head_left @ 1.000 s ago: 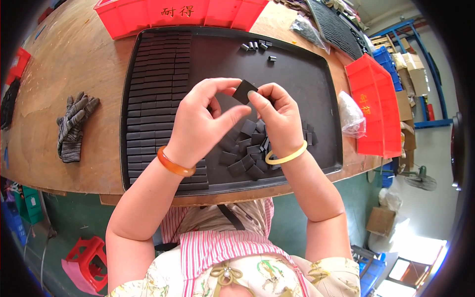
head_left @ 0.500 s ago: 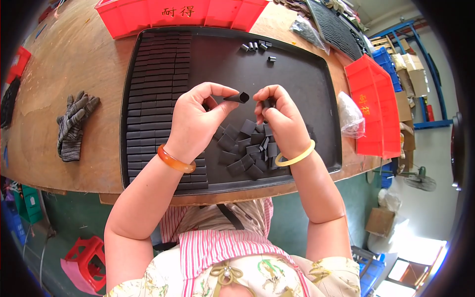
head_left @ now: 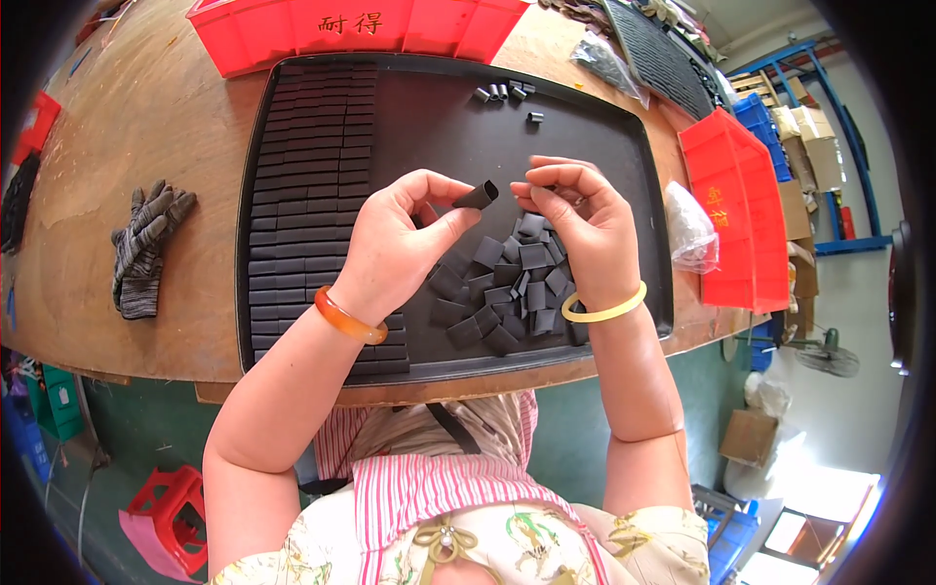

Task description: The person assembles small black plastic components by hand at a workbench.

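A short black tube (head_left: pixel 478 197) is pinched between the thumb and fingers of my left hand (head_left: pixel 395 234), its hollow end tilted up toward the right. My right hand (head_left: pixel 597 229) hovers just right of it, thumb and fingers bent together; whatever they may hold is hidden. Below both hands lies a loose pile of flattened black sleeves (head_left: pixel 502 278) on a black tray (head_left: pixel 429 112). Along the tray's left side, many similar black pieces (head_left: pixel 312 207) lie in neat stacked rows. Several small metallic cylinders (head_left: pixel 502 92) rest near its far edge, with a lone cylinder (head_left: pixel 535 117) nearer.
A red crate (head_left: pixel 361 34) stands beyond the tray, and another red crate (head_left: pixel 736 210) is on the right beside a clear plastic bag (head_left: pixel 690 229). Grey knitted gloves (head_left: pixel 148 249) lie on the wooden table (head_left: pixel 117 107) to the left. A red stool (head_left: pixel 171 512) stands below.
My right hand has shifted right and its fingers have straightened somewhat; the dark piece seen in it no longer shows. The tube in my left hand has moved slightly right and tilted up.
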`<state>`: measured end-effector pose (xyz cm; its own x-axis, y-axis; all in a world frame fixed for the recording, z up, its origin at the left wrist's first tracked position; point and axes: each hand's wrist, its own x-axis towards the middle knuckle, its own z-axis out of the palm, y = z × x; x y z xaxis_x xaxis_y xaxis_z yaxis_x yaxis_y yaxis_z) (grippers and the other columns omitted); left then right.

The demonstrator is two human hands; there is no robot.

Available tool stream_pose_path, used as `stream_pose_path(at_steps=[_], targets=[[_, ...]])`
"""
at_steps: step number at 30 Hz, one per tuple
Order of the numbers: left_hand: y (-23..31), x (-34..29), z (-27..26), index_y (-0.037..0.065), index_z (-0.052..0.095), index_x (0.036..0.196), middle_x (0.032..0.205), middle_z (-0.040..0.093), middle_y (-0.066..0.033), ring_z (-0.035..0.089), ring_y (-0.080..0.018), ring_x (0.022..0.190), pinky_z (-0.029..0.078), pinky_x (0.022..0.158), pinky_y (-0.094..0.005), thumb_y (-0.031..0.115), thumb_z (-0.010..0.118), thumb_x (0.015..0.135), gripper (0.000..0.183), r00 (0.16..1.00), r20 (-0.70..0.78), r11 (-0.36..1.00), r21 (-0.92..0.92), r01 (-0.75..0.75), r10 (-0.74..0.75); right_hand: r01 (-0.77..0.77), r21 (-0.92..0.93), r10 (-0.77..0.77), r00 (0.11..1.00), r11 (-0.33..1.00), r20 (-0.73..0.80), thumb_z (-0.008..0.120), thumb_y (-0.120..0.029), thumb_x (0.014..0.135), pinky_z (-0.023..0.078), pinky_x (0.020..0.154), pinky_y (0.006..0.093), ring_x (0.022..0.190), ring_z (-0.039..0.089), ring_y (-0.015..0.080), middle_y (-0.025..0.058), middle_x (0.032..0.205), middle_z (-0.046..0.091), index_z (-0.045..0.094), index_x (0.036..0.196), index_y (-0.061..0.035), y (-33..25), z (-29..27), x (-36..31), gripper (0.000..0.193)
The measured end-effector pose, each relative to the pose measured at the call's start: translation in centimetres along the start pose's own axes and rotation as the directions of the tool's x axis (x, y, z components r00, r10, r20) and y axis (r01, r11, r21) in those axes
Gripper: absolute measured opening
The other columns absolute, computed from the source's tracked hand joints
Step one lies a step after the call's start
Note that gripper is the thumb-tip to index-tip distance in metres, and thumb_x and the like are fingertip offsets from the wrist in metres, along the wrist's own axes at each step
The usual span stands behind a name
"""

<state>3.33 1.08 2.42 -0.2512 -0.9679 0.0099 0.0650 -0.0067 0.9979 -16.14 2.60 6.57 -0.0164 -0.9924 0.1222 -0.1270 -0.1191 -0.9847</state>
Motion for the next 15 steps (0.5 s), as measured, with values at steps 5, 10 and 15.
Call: stream_pose_path(at_steps=[5,10,15], targets=[[0.0,-0.1,0.0,0.004,0.07,0.099,0.082,0.063,0.007,0.043,-0.0003,0.066,0.037,0.059,-0.0174,0.007,0.075,0.084,0.016,0.999,0.018,0.998,0.047,-0.048,0.047,0.058,0.013,-0.057,0.996,0.998,-0.063,0.061,0.001,0.093,0.054,0.083,0.0244,0.092,0.068,0.0144,0.0079,0.107,0.068,0.065,0.108,0.0054,-1.3,1.1,-0.7,0.016],[0.2,-0.2,0.1,0.004,0.07,0.1,0.081,0.062,0.0072,0.043,-0.0007,0.065,0.037,0.058,-0.0178,0.007,0.075,0.083,0.018,0.997,0.044,0.995,0.075,-0.061,0.057,0.242,-0.405,-0.211,0.97,0.882,0.119,0.07,-0.002,0.087,0.05,0.069,0.0215,0.078,0.062,0.0091,0.0053,0.091,0.068,0.068,0.106,0.0005,-0.7,0.7,-0.4,0.019],[-0.1,-0.2,0.1,0.004,0.071,0.1,0.079,0.061,0.0073,0.043,-0.0009,0.063,0.037,0.057,-0.018,0.008,0.076,0.082,0.019,0.998,0.031,0.995,0.083,-0.051,0.049,0.025,-0.256,-0.043,0.997,0.966,-0.064,0.077,-0.009,0.081,0.049,0.064,0.0243,0.07,0.059,0.0109,0.0048,0.085,0.065,0.07,0.087,-0.0004,-0.5,1.6,-0.2,0.013]])
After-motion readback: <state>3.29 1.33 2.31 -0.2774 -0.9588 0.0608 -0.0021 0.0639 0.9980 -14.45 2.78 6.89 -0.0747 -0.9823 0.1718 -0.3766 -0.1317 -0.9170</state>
